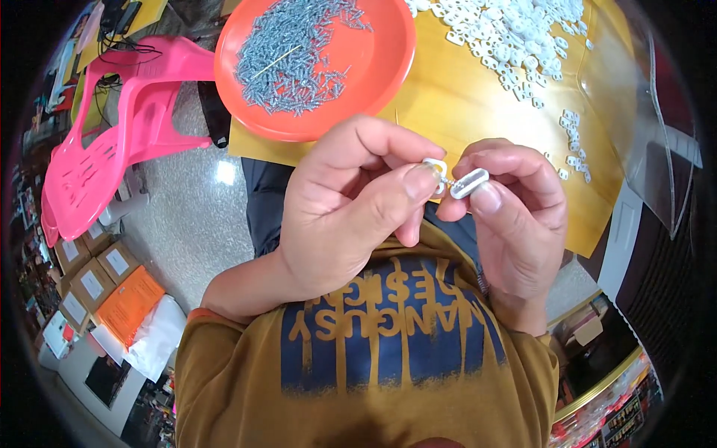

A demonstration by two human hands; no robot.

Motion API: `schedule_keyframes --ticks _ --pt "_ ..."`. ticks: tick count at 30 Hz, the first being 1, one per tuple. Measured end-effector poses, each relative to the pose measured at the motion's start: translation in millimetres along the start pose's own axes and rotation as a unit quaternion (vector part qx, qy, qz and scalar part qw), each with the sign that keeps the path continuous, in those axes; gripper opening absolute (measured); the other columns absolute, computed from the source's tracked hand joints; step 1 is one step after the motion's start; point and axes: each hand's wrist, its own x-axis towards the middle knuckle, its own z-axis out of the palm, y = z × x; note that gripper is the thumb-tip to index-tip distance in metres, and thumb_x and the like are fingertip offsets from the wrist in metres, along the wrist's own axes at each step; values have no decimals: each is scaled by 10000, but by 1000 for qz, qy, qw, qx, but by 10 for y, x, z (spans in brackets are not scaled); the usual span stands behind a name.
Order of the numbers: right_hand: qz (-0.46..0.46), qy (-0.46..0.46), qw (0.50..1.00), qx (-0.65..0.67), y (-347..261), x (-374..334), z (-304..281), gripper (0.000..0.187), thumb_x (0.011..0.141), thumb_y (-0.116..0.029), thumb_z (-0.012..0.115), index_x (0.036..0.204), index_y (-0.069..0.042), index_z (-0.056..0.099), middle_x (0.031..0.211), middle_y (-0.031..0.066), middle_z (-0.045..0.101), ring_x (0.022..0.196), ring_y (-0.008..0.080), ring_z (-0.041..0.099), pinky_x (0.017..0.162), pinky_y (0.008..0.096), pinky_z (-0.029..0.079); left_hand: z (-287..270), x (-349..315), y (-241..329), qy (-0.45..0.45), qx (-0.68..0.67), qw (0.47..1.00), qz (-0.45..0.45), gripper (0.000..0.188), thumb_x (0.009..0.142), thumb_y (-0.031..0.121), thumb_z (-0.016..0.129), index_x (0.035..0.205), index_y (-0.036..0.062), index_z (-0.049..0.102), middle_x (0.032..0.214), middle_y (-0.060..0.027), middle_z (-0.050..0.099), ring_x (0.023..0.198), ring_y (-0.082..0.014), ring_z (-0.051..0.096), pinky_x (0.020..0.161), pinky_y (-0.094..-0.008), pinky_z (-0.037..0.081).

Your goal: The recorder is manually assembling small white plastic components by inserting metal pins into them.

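Note:
Both my hands are raised in front of my chest, close together. Between the thumb and fingers of my left hand (351, 201) is a small white plastic piece (435, 163), mostly covered by the fingertips. My right hand (523, 209) pinches a small white oval plastic part (470, 183) with a greyish inset face. A short ridged metal piece (449, 181), a screw or a spring, spans the gap between the two white parts. Beyond my left hand lies an orange-red round plate (373, 82) with a heap of small grey metal pieces (280, 63) of similar look.
A yellow table (441, 89) bears a pile of small white plastic pieces (515, 37), with a short row of more (573, 145) to the right. A clear plastic sheet (642, 97) edges the right side. A pink plastic chair (127, 112) and cardboard boxes (97, 276) stand at left.

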Motion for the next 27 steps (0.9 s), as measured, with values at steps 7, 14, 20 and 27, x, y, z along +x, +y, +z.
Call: schedule_keyframes --ticks 7,14,20,27 --pt "-72 -48 996 -38 70 -35 -42 154 735 -15 578 881 6 533 935 166 516 758 225 568 710 328 472 16 -40 -17 20 30 999 16 140 857 69 476 979 1 468 724 -67 551 510 -67 487 451 -181 382" --pt "-67 -47 996 -44 105 -70 -69 155 716 -24 610 853 7 544 961 172 508 806 245 571 763 360 469 6 -50 -62 12 30 998 49 128 849 52 497 963 -5 483 746 -52 542 524 -55 481 464 -175 392" --pt "-73 -61 994 -58 99 -66 -89 140 713 -6 601 843 7 552 971 161 502 851 232 546 783 363 461 7 -57 -57 17 39 997 71 114 841 18 500 950 -13 494 747 -42 537 557 -40 485 484 -161 406" --pt "-163 -45 977 -133 112 -53 -91 159 698 52 585 835 -8 534 972 142 501 879 182 500 785 307 429 18 -104 -65 5 74 995 62 128 840 20 475 965 -10 476 750 -99 548 491 -83 480 446 -200 399"
